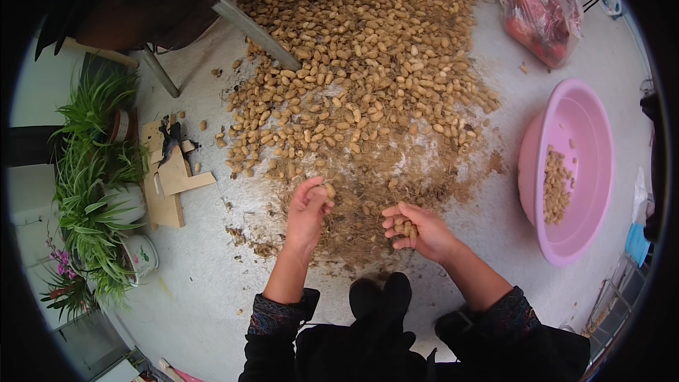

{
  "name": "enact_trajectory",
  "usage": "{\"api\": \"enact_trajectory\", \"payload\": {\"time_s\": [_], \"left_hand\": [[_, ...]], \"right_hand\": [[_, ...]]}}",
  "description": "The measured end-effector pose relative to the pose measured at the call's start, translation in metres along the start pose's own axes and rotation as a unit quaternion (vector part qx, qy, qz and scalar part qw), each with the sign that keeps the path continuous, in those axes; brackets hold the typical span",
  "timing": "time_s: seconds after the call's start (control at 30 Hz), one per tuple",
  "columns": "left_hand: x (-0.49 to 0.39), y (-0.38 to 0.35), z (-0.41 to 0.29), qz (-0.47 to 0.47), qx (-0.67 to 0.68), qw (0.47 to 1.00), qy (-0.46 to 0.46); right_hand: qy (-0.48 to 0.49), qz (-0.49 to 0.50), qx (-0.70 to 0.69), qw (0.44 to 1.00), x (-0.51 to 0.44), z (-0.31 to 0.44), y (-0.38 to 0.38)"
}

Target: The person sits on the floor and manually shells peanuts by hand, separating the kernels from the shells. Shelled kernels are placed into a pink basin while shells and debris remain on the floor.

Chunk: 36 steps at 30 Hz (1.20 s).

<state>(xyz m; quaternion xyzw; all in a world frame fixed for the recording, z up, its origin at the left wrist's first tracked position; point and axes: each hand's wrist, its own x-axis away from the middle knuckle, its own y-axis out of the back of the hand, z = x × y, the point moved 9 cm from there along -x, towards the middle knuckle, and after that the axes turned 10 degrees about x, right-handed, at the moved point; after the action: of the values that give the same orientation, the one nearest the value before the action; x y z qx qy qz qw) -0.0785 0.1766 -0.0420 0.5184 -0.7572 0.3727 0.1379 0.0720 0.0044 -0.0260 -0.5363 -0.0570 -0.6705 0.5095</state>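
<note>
Unshelled peanuts (pixel 366 48) lie in a wide heap on the pale floor before me, thinning towards my feet into loose soil and dry debris (pixel 350 228). Above that debris, my left hand (pixel 307 212) pinches a peanut (pixel 329 190) between thumb and fingers. My right hand (pixel 424 231) is cupped around several peanuts (pixel 406 228), palm turned inward. Off to the right stands a pink plastic basin (pixel 589 116), seen tilted, with a small pile of peanuts (pixel 555 185) inside it.
Potted spider plants (pixel 90 207) line the left side beside broken wooden boards (pixel 172 180). A metal-legged piece of furniture (pixel 260 34) stands over the heap's upper left. A clear plastic bag with red contents (pixel 546 18) lies upper right. My dark shoes (pixel 381 294) are below the debris.
</note>
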Motion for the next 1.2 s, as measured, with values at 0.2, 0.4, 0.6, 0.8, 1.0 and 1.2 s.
{"api": "enact_trajectory", "payload": {"time_s": [0.2, 0.4, 0.6, 0.8, 1.0, 1.2], "left_hand": [[0.034, -0.070, 0.037, 0.101, -0.038, 0.994, 0.027], [0.048, -0.094, 0.051, 0.136, -0.107, 0.985, 0.005], [0.071, -0.126, 0.024, 0.165, -0.420, 0.873, -0.184], [0.083, -0.150, 0.028, 0.199, -0.422, 0.860, -0.207], [0.068, -0.124, 0.038, 0.120, -0.288, 0.941, -0.129], [0.049, -0.087, 0.037, 0.064, -0.242, 0.955, -0.161]], "right_hand": [[0.025, 0.009, -0.038, 0.999, -0.007, -0.001, -0.006], [0.015, -0.027, -0.064, 0.998, -0.009, -0.010, 0.015], [0.013, 0.007, -0.128, 0.992, -0.009, -0.014, 0.011], [0.055, 0.063, -0.171, 0.982, -0.016, -0.018, 0.015], [-0.002, 0.003, -0.126, 0.992, -0.011, -0.028, 0.024], [-0.009, 0.013, -0.106, 0.994, -0.004, -0.017, 0.017]]}}
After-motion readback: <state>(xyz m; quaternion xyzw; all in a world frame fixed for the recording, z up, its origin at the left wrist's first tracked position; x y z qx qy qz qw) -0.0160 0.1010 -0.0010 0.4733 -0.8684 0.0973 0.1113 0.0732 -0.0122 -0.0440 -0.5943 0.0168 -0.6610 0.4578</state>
